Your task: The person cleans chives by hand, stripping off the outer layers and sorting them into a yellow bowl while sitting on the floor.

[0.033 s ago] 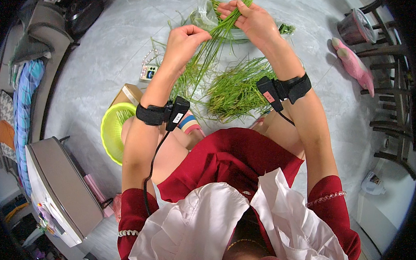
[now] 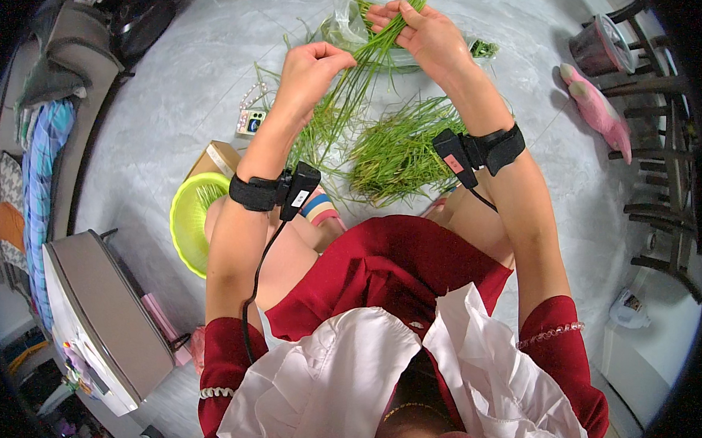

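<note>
The right hand (image 2: 431, 42) clasps a bunch of long green stalks (image 2: 377, 52) under its thumb, fingers loosely fanned. The left hand (image 2: 311, 70) presses thumb and forefinger together at the bunch's left edge (whether on a stalk, I cannot tell). The bunch's long axis slants from upper right to lower left, above the floor. Nearer the body lies a grass-like pile (image 2: 399, 154); leftward, a yellow-green basket (image 2: 182, 234).

Held chive-like stalks (image 2: 383, 47): bright green. Heaped chive-like stalks (image 2: 399, 154): green flecked with straw-yellow. Basin (image 2: 181, 230): lime yellow. Floor (image 2: 553, 179): grey, marbled paler. Dress (image 2: 384, 253): deep red; ruffled collar (image 2: 326, 357): white. Wrist straps (image 2: 252, 194): black. Plush toy (image 2: 599, 110): mostly pink.
</note>
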Tool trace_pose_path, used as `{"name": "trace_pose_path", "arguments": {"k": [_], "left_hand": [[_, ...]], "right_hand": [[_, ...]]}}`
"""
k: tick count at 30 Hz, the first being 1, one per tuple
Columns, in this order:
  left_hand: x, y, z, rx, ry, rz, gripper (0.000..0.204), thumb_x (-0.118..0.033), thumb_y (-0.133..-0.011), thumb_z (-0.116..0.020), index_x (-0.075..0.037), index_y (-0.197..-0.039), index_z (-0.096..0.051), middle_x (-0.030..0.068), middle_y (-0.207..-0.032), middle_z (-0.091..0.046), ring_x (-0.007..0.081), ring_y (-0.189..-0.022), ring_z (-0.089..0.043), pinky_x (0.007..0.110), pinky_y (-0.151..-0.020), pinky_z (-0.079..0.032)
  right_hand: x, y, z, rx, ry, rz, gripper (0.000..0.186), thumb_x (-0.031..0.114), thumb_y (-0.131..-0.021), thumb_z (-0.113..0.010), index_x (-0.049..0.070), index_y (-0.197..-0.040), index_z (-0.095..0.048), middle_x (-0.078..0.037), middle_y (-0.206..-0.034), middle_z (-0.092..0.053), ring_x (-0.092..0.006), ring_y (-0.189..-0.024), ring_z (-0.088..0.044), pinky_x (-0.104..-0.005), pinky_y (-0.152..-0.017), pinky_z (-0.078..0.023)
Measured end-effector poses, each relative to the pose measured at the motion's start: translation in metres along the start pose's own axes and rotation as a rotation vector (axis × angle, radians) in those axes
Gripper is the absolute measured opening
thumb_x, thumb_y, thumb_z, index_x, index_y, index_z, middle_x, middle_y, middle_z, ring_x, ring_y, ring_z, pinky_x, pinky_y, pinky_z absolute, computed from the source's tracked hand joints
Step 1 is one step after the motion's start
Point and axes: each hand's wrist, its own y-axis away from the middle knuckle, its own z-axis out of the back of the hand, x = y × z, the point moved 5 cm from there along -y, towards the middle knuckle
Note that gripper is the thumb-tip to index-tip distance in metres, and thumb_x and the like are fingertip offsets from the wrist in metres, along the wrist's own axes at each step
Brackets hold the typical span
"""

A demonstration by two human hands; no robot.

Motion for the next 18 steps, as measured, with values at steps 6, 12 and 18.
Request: {"name": "trace_pose_path", "arguments": {"k": [6,12,18], "left_hand": [[-0.0048,0.0051,0.0062,0.065,0.052,0.067,0.015,-0.016,-0.074,-0.057,-0.005,-0.079,-0.065,-0.0025,-0.076,-0.060,0.0056,-0.074,-0.049,0.021,-0.065,-0.033],[-0.0012,0.0048,0.0092,0.108,0.124,0.077,0.019,-0.020,-0.077,-0.061,-0.005,-0.086,-0.065,-0.0032,-0.080,-0.060,0.0046,-0.068,-0.045,0.021,-0.062,-0.032],[-0.0012,0.0048,0.0049,0.142,0.067,0.109,0.023,-0.020,-0.076,-0.064,-0.004,-0.092,-0.064,-0.0019,-0.081,-0.061,0.0044,-0.070,-0.047,0.020,-0.062,-0.033]], "right_hand": [[0.0003,0.0023,-0.0006,-0.020,0.061,0.023,0.023,0.013,-0.091,-0.036,-0.007,-0.095,-0.047,-0.021,-0.100,-0.054,-0.0241,-0.087,-0.056,-0.0340,-0.081,-0.046],[0.0030,0.0035,-0.0009,-0.010,0.050,0.013,0.024,0.013,-0.092,-0.036,-0.008,-0.097,-0.046,-0.021,-0.100,-0.054,-0.0224,-0.085,-0.055,-0.0348,-0.082,-0.046],[0.0036,0.0052,-0.0012,-0.007,0.072,0.005,0.026,0.014,-0.091,-0.036,-0.009,-0.099,-0.045,-0.022,-0.103,-0.054,-0.0254,-0.094,-0.055,-0.0349,-0.085,-0.046]]}}
